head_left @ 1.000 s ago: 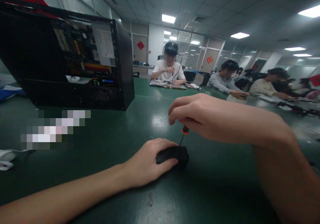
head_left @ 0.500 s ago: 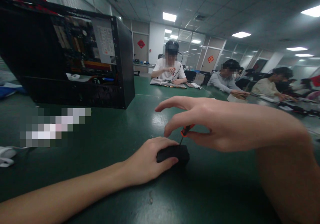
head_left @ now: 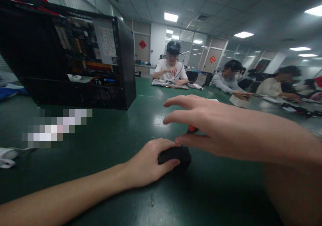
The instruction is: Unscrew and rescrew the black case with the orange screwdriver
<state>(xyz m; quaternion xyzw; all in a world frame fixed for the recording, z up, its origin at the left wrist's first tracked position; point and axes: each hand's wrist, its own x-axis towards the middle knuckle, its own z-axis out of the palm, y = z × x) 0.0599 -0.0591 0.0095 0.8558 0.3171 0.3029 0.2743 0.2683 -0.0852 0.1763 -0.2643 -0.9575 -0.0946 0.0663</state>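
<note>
A small black block-like object (head_left: 184,154) rests on the green table (head_left: 105,199). My left hand (head_left: 153,159) is closed on it, thumb on the near side and fingers on the far side. Over its right end is my right hand (head_left: 198,123), palm down, its fingers stretched out to the left and thumb low near the block. An orange and black screwdriver (head_left: 192,129) shows in part under the right palm. Most of its handle is hidden by that hand, and its shaft cannot be made out clearly.
An open black computer case (head_left: 100,91) stands at the back left. White cables (head_left: 7,157) lie at the left edge beside a blurred patch. Across the table a person (head_left: 171,68) works on a flat panel (head_left: 163,84). More people sit at the right.
My right hand has shifted; its fingers are straighter and its thumb has come left and down to the block. Less of the screwdriver shows. My left hand stays on the block.
</note>
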